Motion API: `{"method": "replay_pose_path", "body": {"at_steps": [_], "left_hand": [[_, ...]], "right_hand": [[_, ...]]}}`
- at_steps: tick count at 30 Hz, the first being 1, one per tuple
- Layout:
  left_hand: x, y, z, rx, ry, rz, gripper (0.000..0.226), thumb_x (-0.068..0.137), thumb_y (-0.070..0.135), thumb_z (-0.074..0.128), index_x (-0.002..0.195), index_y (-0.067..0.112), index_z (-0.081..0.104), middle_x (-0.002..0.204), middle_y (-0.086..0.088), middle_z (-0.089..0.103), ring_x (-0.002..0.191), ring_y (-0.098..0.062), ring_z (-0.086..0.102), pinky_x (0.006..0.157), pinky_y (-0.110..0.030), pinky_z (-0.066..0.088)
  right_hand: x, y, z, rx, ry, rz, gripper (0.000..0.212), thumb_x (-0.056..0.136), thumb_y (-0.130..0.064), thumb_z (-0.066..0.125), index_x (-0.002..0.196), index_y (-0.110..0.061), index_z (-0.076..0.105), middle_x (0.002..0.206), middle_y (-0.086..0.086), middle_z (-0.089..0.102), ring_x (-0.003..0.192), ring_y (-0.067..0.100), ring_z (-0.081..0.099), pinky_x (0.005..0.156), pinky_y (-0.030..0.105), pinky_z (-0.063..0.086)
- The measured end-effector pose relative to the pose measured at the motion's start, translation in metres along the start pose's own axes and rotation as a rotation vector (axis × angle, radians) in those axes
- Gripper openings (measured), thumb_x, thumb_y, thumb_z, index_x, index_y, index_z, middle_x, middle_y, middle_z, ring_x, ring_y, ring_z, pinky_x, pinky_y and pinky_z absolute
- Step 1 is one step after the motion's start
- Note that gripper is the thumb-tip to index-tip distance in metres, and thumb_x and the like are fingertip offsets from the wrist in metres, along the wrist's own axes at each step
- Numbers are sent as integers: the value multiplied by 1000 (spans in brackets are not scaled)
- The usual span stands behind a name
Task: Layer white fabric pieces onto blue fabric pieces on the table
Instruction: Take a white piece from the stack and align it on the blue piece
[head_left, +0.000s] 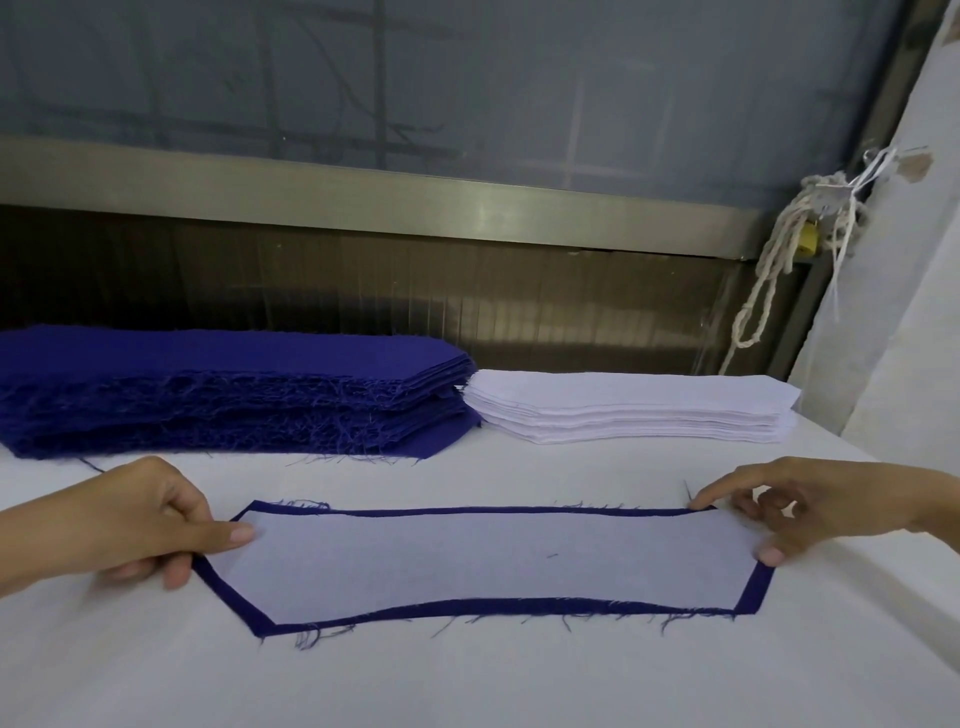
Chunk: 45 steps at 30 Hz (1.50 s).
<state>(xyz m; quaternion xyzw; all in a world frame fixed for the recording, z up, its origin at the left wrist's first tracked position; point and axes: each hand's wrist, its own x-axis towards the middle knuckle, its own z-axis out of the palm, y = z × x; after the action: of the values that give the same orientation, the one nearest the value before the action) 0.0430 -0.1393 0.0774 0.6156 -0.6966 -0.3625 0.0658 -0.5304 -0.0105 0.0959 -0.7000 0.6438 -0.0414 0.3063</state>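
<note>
Long, angle-ended white fabric piece (488, 561) lies flat on a matching dark blue fabric piece (519, 606), near centre of the white-covered table (467, 686). Blue shows as a narrow frayed border all round, widest at near left.

Left hand (150, 519) pinches the left end, thumb on top, fingers (174, 571) curled at the edge. Right hand (815, 512) is loosely spread, index tip on the far right corner, thumb on the near right edge, pressing rather than gripping.

Risks:
- An uneven tug from the pinching hand would likely skew the white layer off its border.
- Lifting could drag both layers.
- Loose threads may snag.

Beyond: frayed blue stack (234, 389) far left, white stack (623, 410) far right.
</note>
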Motion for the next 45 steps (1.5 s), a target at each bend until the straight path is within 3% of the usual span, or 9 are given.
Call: {"method": "replay_pose_path", "body": {"at_steps": [5, 10, 16, 22, 27, 31, 34, 39, 45], "left_hand": [[0, -1, 1, -2, 19, -15, 58, 53, 69, 80, 59, 12, 72, 64, -17, 72, 40, -16, 41, 43, -21, 32], [1, -1, 1, -9, 19, -22, 54, 57, 64, 79, 57, 11, 71, 64, -18, 71, 40, -17, 40, 44, -22, 31], [1, -3, 0, 21, 17, -20, 55, 56, 68, 78, 54, 14, 68, 64, -17, 72, 39, -17, 41, 44, -23, 33], [3, -5, 2, 122, 156, 13, 60, 45, 80, 73, 52, 21, 66, 56, -9, 70, 40, -14, 49, 46, -18, 44], [3, -7, 0, 92, 167, 36, 58, 46, 79, 75, 60, 23, 67, 57, -9, 70, 41, -13, 50, 47, -20, 43], [5, -9, -4, 113, 177, 111, 57, 41, 79, 74, 65, 27, 68, 58, -6, 70, 42, -13, 55, 50, -22, 48], [5, -2, -4, 116, 345, 297, 47, 46, 75, 71, 72, 36, 68, 57, 2, 69, 45, -6, 59, 59, -23, 52], [-1, 42, 9, 55, 550, 641, 25, 68, 57, 66, 90, 45, 66, 90, 24, 70, 80, 6, 65, 62, -6, 46], [8, 98, 39, 156, 605, 796, 37, 87, 34, 69, 120, 42, 57, 115, 30, 57, 108, 9, 52, 83, -18, 43]], "right_hand": [[0, -3, -1, -34, -29, -33, 58, 78, -54, 79, 129, -60, 52, 127, -30, 54, 96, -3, 52, 85, 17, 49], [0, -4, -2, -39, -63, -37, 56, 79, -51, 77, 126, -64, 50, 126, -37, 50, 99, -3, 52, 88, 16, 49], [0, -3, -2, -38, -58, -48, 63, 74, -64, 78, 131, -59, 50, 127, -28, 54, 97, 1, 53, 87, 19, 49], [2, -1, 1, 24, 104, -32, 54, 78, -65, 73, 127, -46, 62, 98, -5, 58, 78, 5, 53, 83, 21, 47], [4, -6, 8, 150, 182, -31, 13, 84, -32, 78, 96, -33, 73, 82, -5, 58, 65, 1, 52, 70, 16, 45], [4, -7, 9, 141, 197, -13, 7, 86, -28, 77, 92, -27, 73, 83, -4, 62, 68, 1, 53, 73, 18, 47], [5, -7, 7, 125, 214, 36, 5, 89, -26, 75, 94, -27, 75, 88, -8, 68, 71, -1, 58, 70, 12, 45], [13, 5, -7, 228, 601, 66, 15, 92, -9, 70, 84, -18, 77, 79, -9, 70, 60, 0, 57, 50, 9, 38], [27, 25, -26, 313, 974, 190, 12, 97, -7, 63, 95, -14, 72, 102, 14, 65, 85, 23, 57, 75, 32, 42]]}}
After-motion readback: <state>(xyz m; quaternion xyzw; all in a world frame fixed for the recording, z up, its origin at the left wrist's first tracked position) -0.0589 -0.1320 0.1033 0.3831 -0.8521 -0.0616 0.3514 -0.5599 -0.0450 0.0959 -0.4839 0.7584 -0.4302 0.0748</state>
